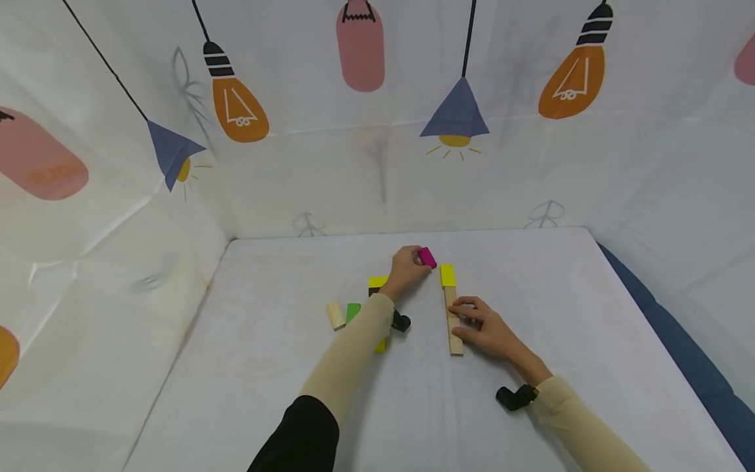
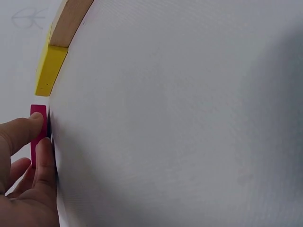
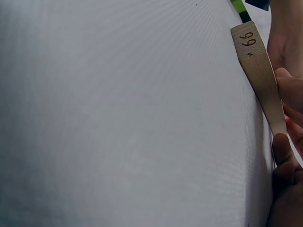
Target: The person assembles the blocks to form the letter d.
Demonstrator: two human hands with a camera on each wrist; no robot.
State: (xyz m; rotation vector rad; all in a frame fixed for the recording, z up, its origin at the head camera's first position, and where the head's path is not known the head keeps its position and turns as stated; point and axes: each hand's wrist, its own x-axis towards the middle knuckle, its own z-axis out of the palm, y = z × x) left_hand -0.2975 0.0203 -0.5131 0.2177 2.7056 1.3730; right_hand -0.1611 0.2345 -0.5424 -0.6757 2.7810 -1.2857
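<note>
Near the table's far edge, left hand pinches a slanted pink block, just left of the near-to-far row's yellow end — right hand, fingers parted, touches the wooden part.

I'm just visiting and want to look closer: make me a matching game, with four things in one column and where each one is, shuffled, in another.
Things
1. Magenta block
2. Yellow block nearest the magenta block
3. Green block
4. Right hand

Places, as the head view shows them
A. Between a plain wooden block and the beige left sleeve
B. Touching the row of blocks
C. Held in the left hand
D. At the far end of the row of blocks

Right pairs: 1-C, 2-D, 3-A, 4-B
</note>
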